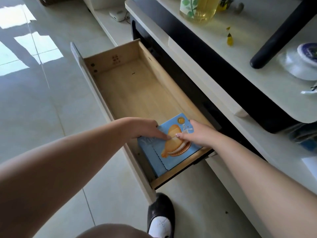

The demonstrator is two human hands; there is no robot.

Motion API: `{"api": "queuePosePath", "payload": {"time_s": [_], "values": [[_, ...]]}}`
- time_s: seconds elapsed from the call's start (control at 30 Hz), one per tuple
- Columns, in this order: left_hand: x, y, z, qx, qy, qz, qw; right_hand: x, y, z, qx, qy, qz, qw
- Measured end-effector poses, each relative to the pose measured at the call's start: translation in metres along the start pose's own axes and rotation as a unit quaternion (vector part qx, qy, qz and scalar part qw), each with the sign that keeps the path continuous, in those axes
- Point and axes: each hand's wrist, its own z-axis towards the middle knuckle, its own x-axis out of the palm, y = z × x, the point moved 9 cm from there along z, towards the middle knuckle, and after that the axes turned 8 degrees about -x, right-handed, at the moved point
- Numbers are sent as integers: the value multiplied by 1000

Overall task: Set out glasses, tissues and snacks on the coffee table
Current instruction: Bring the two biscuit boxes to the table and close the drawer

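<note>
Head view: both my hands are down in the pulled-out wooden drawer [130, 86] of the white cabinet [214, 93], on a blue biscuit box [173, 152] lying flat at its near end. My left hand [144, 127] grasps the box's left edge, thumb laid across the top. My right hand [199, 133] clasps its right edge, thumb on the printed biscuit. My black-and-white shoe [160, 215] stands on the tiled floor [42, 100] below.

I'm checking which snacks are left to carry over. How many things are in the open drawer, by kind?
Blue biscuit box, with both hands on it (left hand, right hand): 1
Other things in the drawer: 0
Total: 1
</note>
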Motion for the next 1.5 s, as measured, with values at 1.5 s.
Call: {"api": "queuePosePath", "payload": {"time_s": [1.5], "values": [[-63,297,-367,240,-204,-625,714,114,362,-147,-244,70,517,817]]}}
